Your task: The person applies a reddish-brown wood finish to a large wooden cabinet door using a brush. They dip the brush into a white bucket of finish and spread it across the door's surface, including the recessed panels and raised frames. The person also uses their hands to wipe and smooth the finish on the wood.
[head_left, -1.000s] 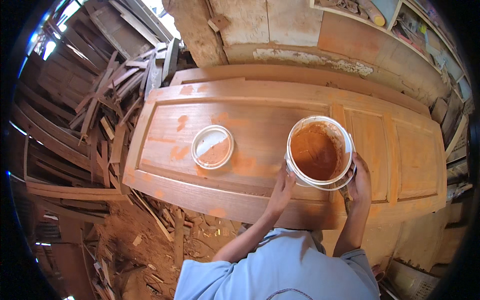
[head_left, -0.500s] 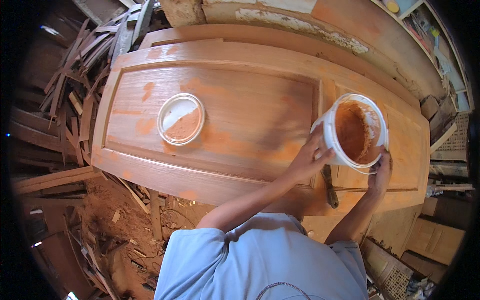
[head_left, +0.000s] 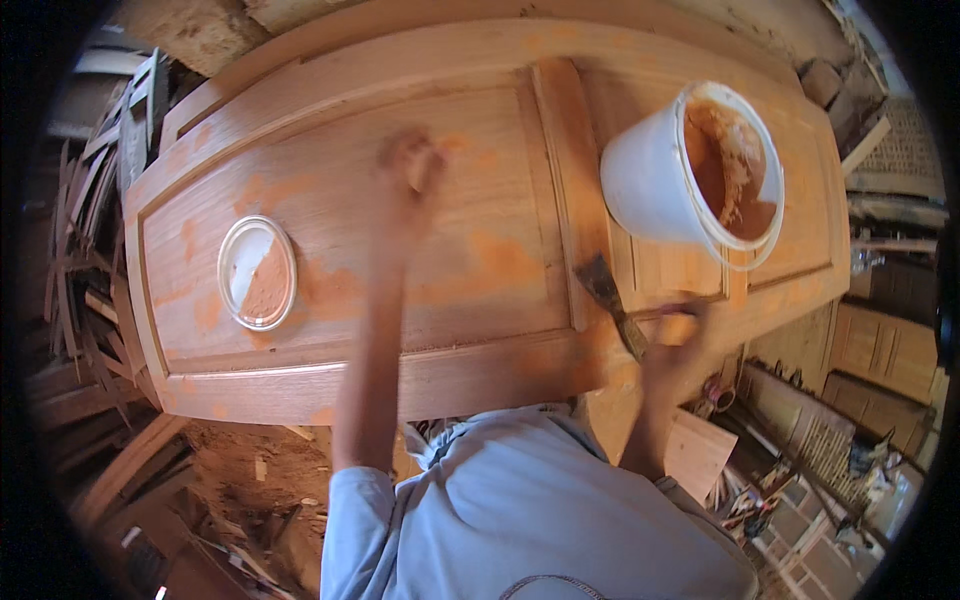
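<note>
A wooden panel door lies flat in front of me, smeared with orange patches. My left hand is over its large panel, too blurred by motion to show its fingers. Down by the handle of a putty knife is my right hand, slightly blurred, its thumb and fingers curved apart with nothing seen between them. The white bucket, coated inside with orange-brown paste, stands on the door beyond that hand, and neither hand touches it. Paste covers half of the round lid at the left.
Scrap wood is heaped along the left side. A rough wall ledge runs behind the door. Cabinet doors and assorted clutter lie to the right, and a bare board is near my right arm.
Both hands have let go of the bucket, which now stands on the door. My left hand has moved left over the panel; my right has come down near the putty knife. The view has shifted.
</note>
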Action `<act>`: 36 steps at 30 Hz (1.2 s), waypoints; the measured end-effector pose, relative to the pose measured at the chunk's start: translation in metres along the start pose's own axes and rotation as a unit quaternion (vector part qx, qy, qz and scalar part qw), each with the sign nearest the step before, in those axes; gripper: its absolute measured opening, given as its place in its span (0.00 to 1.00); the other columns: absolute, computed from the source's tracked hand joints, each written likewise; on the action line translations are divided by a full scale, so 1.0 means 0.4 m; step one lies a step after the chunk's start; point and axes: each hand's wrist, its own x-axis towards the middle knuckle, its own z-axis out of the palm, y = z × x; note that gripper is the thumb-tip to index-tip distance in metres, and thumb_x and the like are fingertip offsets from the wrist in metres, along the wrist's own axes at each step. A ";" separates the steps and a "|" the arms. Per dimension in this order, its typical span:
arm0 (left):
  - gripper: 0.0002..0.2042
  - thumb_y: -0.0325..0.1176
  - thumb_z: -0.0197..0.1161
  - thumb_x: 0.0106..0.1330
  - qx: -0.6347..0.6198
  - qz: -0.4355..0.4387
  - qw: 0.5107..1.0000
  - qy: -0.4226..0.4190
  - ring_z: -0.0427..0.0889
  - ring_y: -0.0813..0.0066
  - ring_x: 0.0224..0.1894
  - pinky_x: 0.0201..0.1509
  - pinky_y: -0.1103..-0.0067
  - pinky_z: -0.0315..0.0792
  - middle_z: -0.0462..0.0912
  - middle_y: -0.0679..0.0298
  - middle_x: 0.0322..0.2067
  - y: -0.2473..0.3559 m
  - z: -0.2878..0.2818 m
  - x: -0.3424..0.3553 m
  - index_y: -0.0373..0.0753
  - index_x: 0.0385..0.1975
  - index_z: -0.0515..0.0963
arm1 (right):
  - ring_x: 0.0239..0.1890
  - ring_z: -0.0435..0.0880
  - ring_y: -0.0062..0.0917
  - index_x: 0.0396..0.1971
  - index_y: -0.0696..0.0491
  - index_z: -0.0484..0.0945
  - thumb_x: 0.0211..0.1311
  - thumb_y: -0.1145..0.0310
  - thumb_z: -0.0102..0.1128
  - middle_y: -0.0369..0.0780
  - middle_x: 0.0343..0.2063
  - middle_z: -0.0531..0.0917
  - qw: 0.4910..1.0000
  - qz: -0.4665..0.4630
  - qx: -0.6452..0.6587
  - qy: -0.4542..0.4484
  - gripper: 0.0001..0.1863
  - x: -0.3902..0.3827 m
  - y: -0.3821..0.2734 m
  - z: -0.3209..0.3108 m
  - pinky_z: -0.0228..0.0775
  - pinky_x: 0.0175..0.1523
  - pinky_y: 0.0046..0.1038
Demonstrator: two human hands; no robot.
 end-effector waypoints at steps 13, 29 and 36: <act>0.18 0.42 0.64 0.66 0.271 0.139 0.948 -0.095 0.76 0.44 0.56 0.60 0.57 0.71 0.79 0.46 0.51 -0.086 0.198 0.221 0.39 0.50 0.79 | 0.39 0.78 0.42 0.34 0.50 0.73 0.54 0.61 0.75 0.42 0.38 0.77 0.975 -0.100 -0.015 -0.198 0.18 -0.168 -0.079 0.241 0.72 0.43 0.42; 0.17 0.40 0.63 0.66 0.235 0.186 0.954 -0.019 0.73 0.46 0.56 0.61 0.56 0.69 0.75 0.48 0.51 -0.125 0.234 0.198 0.34 0.48 0.80 | 0.33 0.76 0.37 0.27 0.50 0.70 0.52 0.60 0.76 0.38 0.29 0.75 0.976 -0.060 0.018 -0.208 0.19 -0.165 -0.078 0.251 0.69 0.37 0.40; 0.18 0.41 0.63 0.66 0.244 0.174 0.953 -0.033 0.72 0.45 0.56 0.60 0.55 0.69 0.74 0.47 0.50 -0.111 0.232 0.196 0.34 0.48 0.79 | 0.33 0.76 0.38 0.28 0.49 0.70 0.50 0.59 0.77 0.39 0.30 0.74 0.979 -0.041 0.011 -0.197 0.20 -0.158 -0.090 0.242 0.69 0.36 0.40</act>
